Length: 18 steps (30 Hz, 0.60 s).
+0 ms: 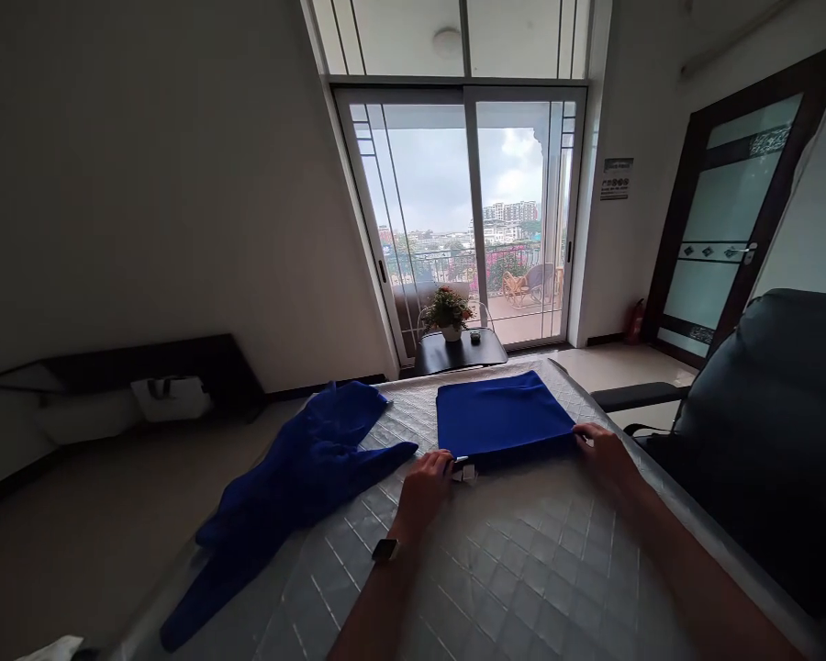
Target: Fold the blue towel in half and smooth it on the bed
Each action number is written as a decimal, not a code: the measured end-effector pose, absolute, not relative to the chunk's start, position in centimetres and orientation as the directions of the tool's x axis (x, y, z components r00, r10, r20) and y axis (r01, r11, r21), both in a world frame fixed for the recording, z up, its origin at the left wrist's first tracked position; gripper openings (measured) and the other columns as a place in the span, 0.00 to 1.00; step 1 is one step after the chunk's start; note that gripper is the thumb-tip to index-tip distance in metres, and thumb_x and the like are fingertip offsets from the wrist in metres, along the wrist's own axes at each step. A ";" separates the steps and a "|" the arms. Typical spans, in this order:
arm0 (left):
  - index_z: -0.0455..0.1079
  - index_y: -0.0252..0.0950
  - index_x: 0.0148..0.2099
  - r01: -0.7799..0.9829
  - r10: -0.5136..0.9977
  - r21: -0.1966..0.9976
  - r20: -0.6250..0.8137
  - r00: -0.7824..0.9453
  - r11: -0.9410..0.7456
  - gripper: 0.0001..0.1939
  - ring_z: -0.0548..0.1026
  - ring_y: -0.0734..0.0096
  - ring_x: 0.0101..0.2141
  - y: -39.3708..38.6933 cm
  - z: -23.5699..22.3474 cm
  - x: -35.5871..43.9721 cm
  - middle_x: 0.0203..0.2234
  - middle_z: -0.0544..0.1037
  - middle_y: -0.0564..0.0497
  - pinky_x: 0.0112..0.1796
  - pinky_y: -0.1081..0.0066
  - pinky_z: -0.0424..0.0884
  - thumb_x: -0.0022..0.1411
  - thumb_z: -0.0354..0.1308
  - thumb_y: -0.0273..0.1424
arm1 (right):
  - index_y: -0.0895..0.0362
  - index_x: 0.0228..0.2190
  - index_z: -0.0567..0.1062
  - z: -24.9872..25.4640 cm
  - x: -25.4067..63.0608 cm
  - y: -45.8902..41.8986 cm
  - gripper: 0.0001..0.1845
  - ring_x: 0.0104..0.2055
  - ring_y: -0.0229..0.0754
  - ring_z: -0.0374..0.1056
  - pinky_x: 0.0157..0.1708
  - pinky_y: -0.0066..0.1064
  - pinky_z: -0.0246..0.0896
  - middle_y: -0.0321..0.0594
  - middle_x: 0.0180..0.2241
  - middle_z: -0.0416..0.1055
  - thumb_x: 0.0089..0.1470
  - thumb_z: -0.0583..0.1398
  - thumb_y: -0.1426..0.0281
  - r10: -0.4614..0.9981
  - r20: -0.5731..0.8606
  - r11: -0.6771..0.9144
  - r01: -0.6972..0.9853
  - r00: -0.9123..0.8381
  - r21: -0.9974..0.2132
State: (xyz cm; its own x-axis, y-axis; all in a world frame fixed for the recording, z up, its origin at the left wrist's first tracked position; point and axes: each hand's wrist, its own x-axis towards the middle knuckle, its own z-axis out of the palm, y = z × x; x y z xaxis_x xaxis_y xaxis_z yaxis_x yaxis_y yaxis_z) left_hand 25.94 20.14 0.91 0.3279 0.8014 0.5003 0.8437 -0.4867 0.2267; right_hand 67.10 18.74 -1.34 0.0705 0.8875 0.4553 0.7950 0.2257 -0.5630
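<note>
— Where is the folded blue cloth?

— Flat on the quilted mattress, close to the far edge and nearer the far right corner than the far left.

— And the hands?

— The left hand has its fingers together, clamped on the cloth's near left corner, with a white tag just beside the fingertips. The right hand pinches the near right corner.

— How much room on either side?

— On the right, a narrow strip of quilting separates cloth from mattress edge, and a black chair stands close along that edge, its armrest pointing toward the far right corner. On the left, a crumpled blue garment spreads along the left edge; one pointed end lies just beside the left hand.

— Toward the near side?

— Broad quilted surface stretches between the forearms.

— Past the far edge?

— A black side table bearing a potted plant, before the sliding glass door.
</note>
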 end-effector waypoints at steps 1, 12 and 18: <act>0.74 0.43 0.48 0.848 0.799 0.209 0.499 0.335 -0.487 0.10 0.77 0.59 0.51 20.2 1.0 25.9 0.48 0.81 0.48 0.54 0.60 0.72 0.71 0.51 0.29 | 0.52 0.44 0.80 -1.2 67.2 18.8 0.16 0.49 0.51 0.76 0.54 0.44 0.68 0.45 0.48 0.79 0.60 0.55 0.64 0.889 0.454 0.227 0.803 0.060 -0.551; 0.74 0.41 0.44 0.832 0.767 0.142 0.494 0.409 -0.536 0.09 0.76 0.58 0.49 19.8 1.1 25.8 0.47 0.81 0.46 0.53 0.56 0.69 0.70 0.52 0.27 | 0.52 0.43 0.77 -0.7 67.0 18.3 0.13 0.50 0.48 0.74 0.52 0.38 0.66 0.43 0.49 0.78 0.58 0.57 0.69 0.924 0.378 0.132 0.884 0.054 -0.448; 0.75 0.41 0.45 0.818 0.767 0.162 0.484 0.421 -0.552 0.10 0.72 0.56 0.58 19.9 1.2 25.8 0.53 0.79 0.45 0.61 0.53 0.64 0.67 0.54 0.26 | 0.52 0.40 0.78 0.1 66.3 18.0 0.11 0.48 0.48 0.73 0.50 0.37 0.65 0.43 0.45 0.78 0.57 0.57 0.71 0.925 0.376 0.074 0.950 0.047 -0.303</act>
State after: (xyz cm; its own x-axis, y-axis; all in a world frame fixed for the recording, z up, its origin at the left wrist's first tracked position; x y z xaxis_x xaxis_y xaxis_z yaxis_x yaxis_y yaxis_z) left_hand 25.77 19.87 1.24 0.4213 0.7672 0.4837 0.8181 -0.5517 0.1625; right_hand 66.27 17.96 0.08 0.0473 0.9253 0.3762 0.9502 0.0745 -0.3027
